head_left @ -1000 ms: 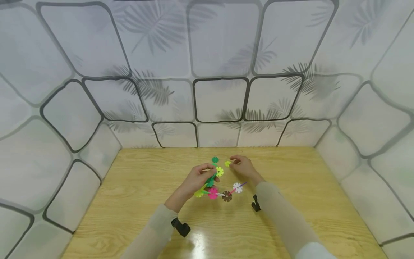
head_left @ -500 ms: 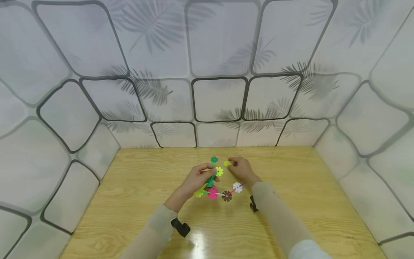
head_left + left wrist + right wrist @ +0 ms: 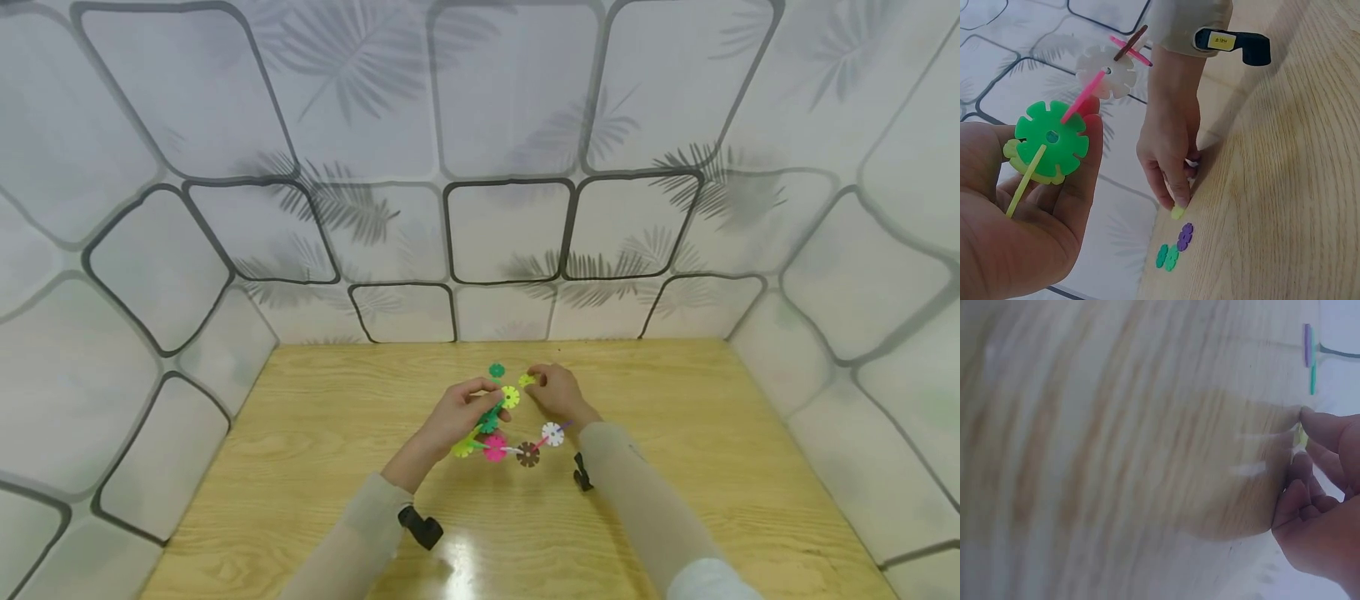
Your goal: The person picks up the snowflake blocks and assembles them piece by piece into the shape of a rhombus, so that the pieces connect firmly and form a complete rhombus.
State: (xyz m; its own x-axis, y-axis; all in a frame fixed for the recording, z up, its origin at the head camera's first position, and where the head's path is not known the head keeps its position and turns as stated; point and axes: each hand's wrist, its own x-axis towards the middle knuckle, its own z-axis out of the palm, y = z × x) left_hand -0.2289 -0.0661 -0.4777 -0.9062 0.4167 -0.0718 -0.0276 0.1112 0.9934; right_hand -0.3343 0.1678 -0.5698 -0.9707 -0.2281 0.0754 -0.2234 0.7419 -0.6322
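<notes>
My left hand [image 3: 456, 418] holds up a linked chain of slotted plastic flower discs. A yellow disc [image 3: 511, 397] shows at its thumb, and pink [image 3: 495, 448], brown [image 3: 528, 454] and white [image 3: 552, 434] discs hang out to the right. In the left wrist view a green disc [image 3: 1066, 150] lies over the palm, with a white disc [image 3: 1091, 67] beyond it. Farther back, my right hand [image 3: 558, 393] has its thumb and fingertips around a loose yellow disc [image 3: 1177, 212] at the tabletop. From the right wrist view, the fingers mostly hide that disc [image 3: 1299, 435].
Near the yellow disc lie a purple disc [image 3: 1185, 237] and two green discs [image 3: 1172, 257] on the wooden table [image 3: 315, 467]. Patterned fabric walls [image 3: 510, 233] rise behind the table and at both sides. Each wrist wears a black camera mount [image 3: 422, 528].
My right hand has shifted slightly left and its fingers have closed in on the loose yellow disc. The left hand keeps its hold on the chain, nearly still.
</notes>
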